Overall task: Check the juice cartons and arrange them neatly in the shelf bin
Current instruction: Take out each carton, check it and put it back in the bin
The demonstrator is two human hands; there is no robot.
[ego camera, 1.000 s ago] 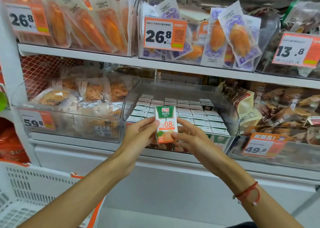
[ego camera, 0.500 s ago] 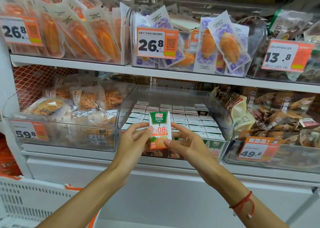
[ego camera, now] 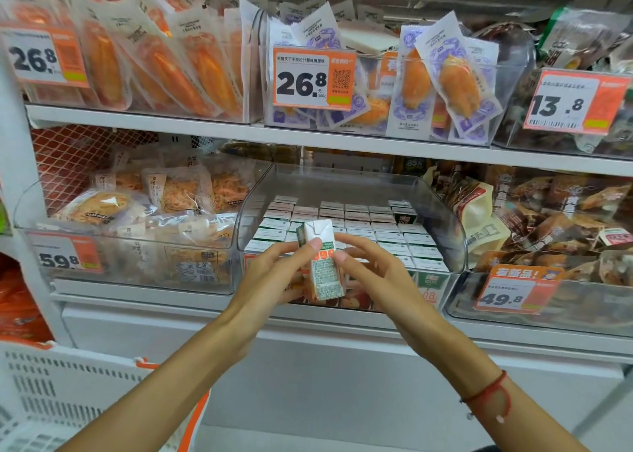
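- Currently left hand [ego camera: 274, 276] is clamping the juice carton [ego camera: 322, 263]; white folded top and printed side panel are showing.
- Right hand [ego camera: 373, 273] is touching its edge with fingertips, fingers spread.
- Carton is hovering before the clear shelf bin [ego camera: 445, 225].

Above the left hand [ego camera: 274, 276], a price tag [ego camera: 313, 78] on a clear bin reads "26.8". Far up-left of it another tag [ego camera: 44, 57] also reads "26.8"; level to its left, a tag [ego camera: 65, 254] reads "59.8". Right of the right hand [ego camera: 373, 273], one tag [ego camera: 513, 294] reads "49.8"; up-right, another [ego camera: 575, 100] reads "13.8".
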